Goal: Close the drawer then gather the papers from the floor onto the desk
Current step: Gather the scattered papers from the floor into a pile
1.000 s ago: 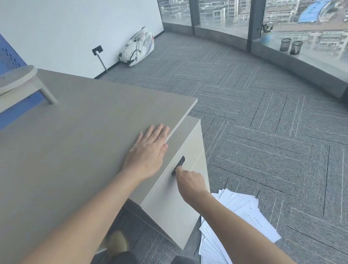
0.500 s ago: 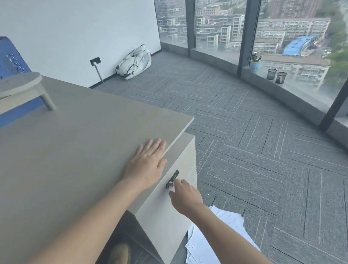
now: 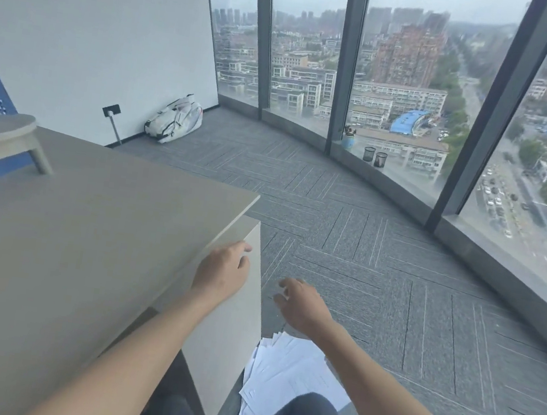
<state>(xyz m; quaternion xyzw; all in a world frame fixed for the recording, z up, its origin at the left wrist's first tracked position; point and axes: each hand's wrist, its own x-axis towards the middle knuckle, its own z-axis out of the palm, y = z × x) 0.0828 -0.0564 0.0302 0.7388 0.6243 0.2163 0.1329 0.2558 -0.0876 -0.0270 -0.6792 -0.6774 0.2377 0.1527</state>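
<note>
Head view:
- Left hand (image 3: 222, 272) at desk (image 3: 66, 248) edge, fingers loosely spread, gripping nothing.
- Right hand (image 3: 302, 304) in air beside drawer unit (image 3: 228, 341), fingers slack and parted, holding nothing.
- Drawer front looks flush, likely shut; handle hidden.
- Papers (image 3: 284, 367) fanned on carpet (image 3: 393, 294), just beside unit, partly hidden by knee.
- Next, likely: crouch, square fan into one stack with both hands, pinch stack at edge, lift flat onto desk.
- Count: one desk, one drawer unit, one loose pile, sheet number unclear; two mesh cups (image 3: 374, 157) on sill; one white bag (image 3: 175, 118).
</note>
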